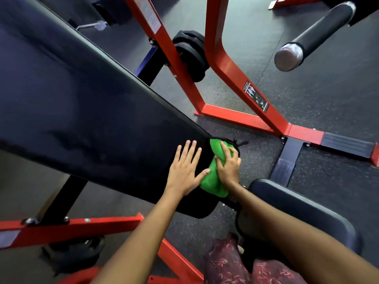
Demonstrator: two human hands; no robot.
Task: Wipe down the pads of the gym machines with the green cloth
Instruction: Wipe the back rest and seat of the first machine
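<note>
Head view: cloth at the pad's lower end

Your right hand grips the green cloth against the long black pad, near its lower end. Your left hand lies flat beside it, fingers spread.

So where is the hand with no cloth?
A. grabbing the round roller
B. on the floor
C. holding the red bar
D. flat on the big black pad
D: the left hand lies with straight, spread fingers on the long black pad, beside the green cloth held by the right hand.
</note>
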